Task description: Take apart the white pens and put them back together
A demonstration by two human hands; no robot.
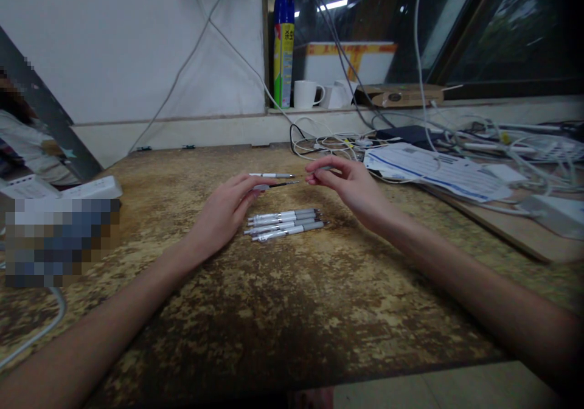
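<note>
Between thumb and fingers, my left hand [230, 205] holds a pen whose dark refill [283, 184] sticks out bare, tip pointing right. My right hand [344, 181] is pinched closed a short way from that tip. Something small and greyish shows at its fingers, too unclear to name. Just beyond the left fingers lies a white and grey pen [271, 176] on the table. Nearer to me, several white and grey click pens [287, 225] lie side by side in a row, tips to the right, touching neither hand.
The worn wooden table [283, 311] carries papers [433, 168], tangled cables and a white adapter [554, 214] on the right. A power strip [98, 187] and a blurred-out item lie left. A spray can [283, 53] and white mug [306, 94] stand on the sill; a person is at far left.
</note>
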